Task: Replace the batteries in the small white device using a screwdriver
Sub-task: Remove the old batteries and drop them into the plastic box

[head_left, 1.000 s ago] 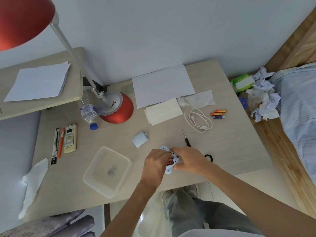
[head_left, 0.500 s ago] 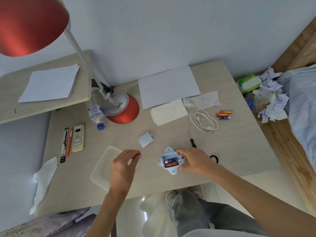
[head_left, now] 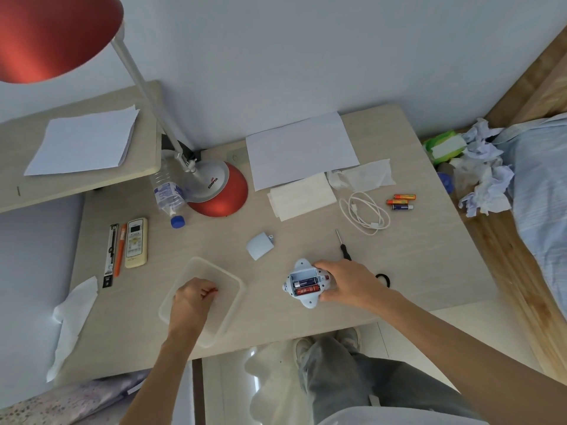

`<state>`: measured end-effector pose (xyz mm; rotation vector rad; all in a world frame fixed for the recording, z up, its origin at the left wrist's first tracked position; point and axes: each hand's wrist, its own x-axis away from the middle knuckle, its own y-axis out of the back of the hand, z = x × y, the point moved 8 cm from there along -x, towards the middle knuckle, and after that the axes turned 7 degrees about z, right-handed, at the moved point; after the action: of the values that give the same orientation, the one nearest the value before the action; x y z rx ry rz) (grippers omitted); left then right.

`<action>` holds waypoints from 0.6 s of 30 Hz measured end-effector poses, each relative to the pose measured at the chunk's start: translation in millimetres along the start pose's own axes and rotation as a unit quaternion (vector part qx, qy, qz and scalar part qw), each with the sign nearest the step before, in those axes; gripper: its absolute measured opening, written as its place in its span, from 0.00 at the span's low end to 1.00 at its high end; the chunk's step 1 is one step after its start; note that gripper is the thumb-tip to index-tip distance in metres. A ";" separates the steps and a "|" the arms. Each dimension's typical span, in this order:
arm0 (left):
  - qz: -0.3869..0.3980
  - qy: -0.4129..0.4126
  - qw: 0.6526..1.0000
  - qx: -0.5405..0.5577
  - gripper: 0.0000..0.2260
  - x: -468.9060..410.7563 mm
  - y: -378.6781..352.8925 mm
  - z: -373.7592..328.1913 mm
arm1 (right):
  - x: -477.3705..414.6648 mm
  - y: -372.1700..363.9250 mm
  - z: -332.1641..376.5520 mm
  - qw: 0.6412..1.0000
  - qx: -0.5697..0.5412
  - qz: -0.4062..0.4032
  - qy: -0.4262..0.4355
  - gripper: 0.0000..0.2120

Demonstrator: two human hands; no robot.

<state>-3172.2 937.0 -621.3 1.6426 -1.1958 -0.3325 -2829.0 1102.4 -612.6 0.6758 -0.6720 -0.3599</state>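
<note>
Two batteries (head_left: 305, 286) fill the device (head_left: 302, 265) gripped by right hand (head_left: 346, 282); left hand (head_left: 191, 299) over tub (head_left: 228, 308), grasp unclear.

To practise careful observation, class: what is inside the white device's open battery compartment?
A dark battery and a red battery lie side by side; the third slot looks empty. The right hand grips one edge of the white device, hiding that part.

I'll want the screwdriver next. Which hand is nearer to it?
Right. The right hand, gripping the white device, sits just on the person's side of the screwdriver handle. The left hand, pinching a small red thing, is far to its left, over the clear tray.
</note>
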 end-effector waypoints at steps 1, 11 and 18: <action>0.000 0.005 1.000 0.002 0.08 -0.6 -0.9 1.6 | 0.3 -0.2 0.0 1.000 -0.001 0.000 0.000 0.31; -0.138 -0.154 0.975 -0.075 0.08 40.6 49.2 -95.9 | 0.9 -2.2 -1.4 1.000 0.008 0.000 -0.008 0.32; -0.090 -0.264 0.946 -0.164 0.21 62.1 8.4 -202.0 | 0.9 -3.5 -2.4 1.000 0.012 0.002 -0.018 0.31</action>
<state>-3005.8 1000.7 -507.1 1.4070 -1.2890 -1.0834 -2827.1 1100.5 -616.0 0.6918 -0.7116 -0.3623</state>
